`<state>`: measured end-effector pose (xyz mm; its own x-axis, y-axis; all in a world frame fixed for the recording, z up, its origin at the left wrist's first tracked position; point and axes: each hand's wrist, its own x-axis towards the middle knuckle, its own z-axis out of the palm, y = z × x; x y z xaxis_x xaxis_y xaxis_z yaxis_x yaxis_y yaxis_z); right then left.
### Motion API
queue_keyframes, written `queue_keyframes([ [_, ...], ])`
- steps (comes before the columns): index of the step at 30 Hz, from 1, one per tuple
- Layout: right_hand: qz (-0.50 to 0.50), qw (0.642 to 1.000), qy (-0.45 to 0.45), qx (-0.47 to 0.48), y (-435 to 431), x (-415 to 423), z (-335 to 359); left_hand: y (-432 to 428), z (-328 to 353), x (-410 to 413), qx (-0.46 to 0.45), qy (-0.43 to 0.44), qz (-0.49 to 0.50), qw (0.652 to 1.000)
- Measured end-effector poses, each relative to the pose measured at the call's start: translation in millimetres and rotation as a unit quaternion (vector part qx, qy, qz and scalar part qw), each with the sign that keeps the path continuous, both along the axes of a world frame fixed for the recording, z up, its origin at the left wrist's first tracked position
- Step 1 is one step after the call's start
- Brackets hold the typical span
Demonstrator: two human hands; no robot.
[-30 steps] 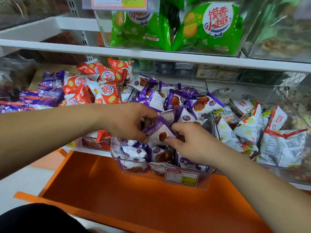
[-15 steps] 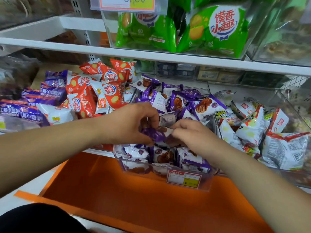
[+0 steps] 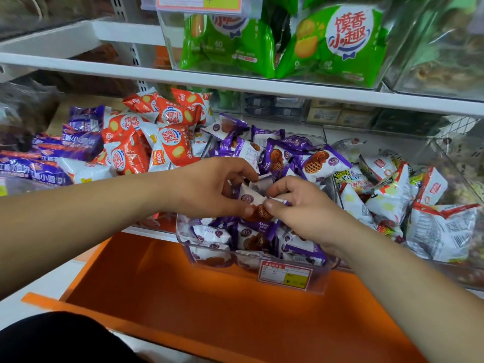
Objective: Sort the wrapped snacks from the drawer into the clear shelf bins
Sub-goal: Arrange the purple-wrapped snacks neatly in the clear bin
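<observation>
Here, the left hand (image 3: 213,191) and the right hand (image 3: 303,209) meet above the clear bin (image 3: 320,281) of purple snacks. Each pinches one end of a single purple-and-white packet (image 3: 250,197) between thumb and fingers, so that the packet sits just over the heap in the bin. Taken from the hands, the orange drawer (image 3: 209,299) lies open at 6 o'clock, orange-red packets (image 3: 170,142) are piled at 10 o'clock, white-and-red packets (image 3: 392,197) at 3 o'clock, and green bags (image 3: 340,45) fill a shelf bin at 1 o'clock.
</observation>
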<state>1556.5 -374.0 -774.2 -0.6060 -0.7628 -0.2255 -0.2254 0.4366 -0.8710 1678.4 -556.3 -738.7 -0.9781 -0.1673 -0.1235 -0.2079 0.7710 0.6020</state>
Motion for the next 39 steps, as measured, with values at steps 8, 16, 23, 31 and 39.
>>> queue_keyframes([
  [8, 0.050, 0.996, 0.075, -0.011, 3.7, 2.4, 0.7, 2.7, 1.8, -2.0, 0.019, -0.003, -0.005, 1.000],
  [16, 0.141, 0.945, 0.259, 0.141, 6.0, 5.7, -2.5, 2.9, -7.5, -24.5, -0.036, -0.195, -0.110, 0.974],
  [23, 0.186, 0.930, 0.272, 0.161, 9.2, 4.5, -5.5, -0.6, -24.5, -33.2, -0.116, -0.288, -0.158, 0.937],
  [31, 0.193, 0.939, 0.253, 0.134, 8.9, -0.8, -12.6, 0.7, -27.4, -30.5, -0.091, -0.276, -0.155, 0.944],
  [39, 0.197, 0.917, 0.324, 0.125, 10.4, 3.6, -18.1, 4.5, -29.0, -32.3, -0.020, -0.191, -0.094, 0.977],
])
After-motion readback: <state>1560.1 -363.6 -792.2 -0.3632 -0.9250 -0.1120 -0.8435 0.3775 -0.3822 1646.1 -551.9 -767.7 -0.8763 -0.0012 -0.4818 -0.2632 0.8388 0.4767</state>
